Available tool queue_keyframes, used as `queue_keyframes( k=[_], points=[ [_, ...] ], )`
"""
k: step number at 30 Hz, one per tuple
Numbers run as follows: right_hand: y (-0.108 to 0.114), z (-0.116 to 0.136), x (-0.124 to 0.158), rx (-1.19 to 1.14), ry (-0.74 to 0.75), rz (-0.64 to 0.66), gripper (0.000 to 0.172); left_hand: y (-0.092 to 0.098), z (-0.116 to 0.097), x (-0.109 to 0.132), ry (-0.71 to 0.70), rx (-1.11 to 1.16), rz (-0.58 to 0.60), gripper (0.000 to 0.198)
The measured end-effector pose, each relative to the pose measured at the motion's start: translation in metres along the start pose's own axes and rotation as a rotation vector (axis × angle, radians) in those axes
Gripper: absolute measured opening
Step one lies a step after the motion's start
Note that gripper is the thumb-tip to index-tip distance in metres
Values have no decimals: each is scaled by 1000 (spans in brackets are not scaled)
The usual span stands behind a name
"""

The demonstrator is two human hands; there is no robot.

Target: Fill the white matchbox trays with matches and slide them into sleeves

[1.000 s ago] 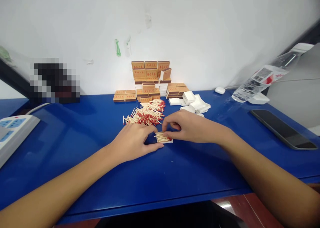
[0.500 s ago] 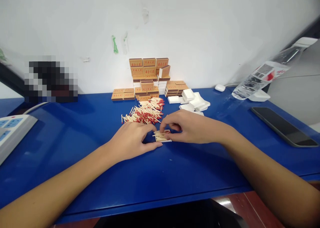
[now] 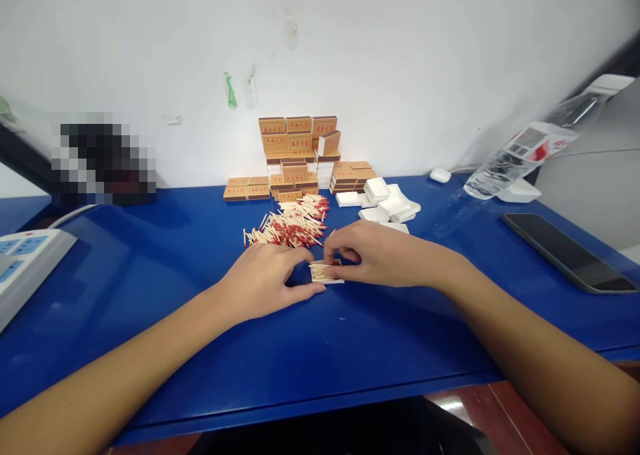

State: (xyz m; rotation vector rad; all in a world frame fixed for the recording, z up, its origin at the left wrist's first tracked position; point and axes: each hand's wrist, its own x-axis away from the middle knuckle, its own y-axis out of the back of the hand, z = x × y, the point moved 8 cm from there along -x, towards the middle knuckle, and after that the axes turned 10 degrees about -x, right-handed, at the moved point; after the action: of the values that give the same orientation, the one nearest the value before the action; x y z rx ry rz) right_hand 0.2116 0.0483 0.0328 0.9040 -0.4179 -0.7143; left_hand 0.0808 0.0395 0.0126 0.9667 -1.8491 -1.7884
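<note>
A small white matchbox tray [image 3: 326, 272] filled with matches lies on the blue table [image 3: 150, 308]. My left hand [image 3: 260, 280] curls around its left end, thumb and fingers touching it. My right hand [image 3: 380, 252] rests over its right end, fingers bent and pinching at the matches in the tray. Just behind the hands lies a loose pile of red-tipped matches [image 3: 293, 223].
Brown matchbox sleeves [image 3: 299, 155] are stacked against the wall, with white empty trays [image 3: 387, 203] to their right. A phone [image 3: 567, 252] and a tilted water bottle [image 3: 520, 155] sit at the right. A power strip [image 3: 25, 265] lies at the left edge.
The view shifted slightly. My right fingers moved a little over the tray, pressing the matches in. My left hand stayed in place.
</note>
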Motion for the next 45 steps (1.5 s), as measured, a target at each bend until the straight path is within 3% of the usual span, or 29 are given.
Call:
queue_keyframes(
  k=[6,13,20,33,45],
  points=[
    [1,-3,0,-19,6,6,15,-1,0,1,-4,-1,-7,38],
    [0,-2,0,-30,-12,-3,26,-1,0,0,-1,6,2,37],
    [2,-3,1,6,-21,-24,8,-1,1,-1,7,7,6,35],
    [2,5,0,-7,46,-49,5,0,0,-1,-2,10,-1,34],
    [-5,9,-4,-24,39,-65,13,1,-2,-2,-6,14,-3,34]
  ],
)
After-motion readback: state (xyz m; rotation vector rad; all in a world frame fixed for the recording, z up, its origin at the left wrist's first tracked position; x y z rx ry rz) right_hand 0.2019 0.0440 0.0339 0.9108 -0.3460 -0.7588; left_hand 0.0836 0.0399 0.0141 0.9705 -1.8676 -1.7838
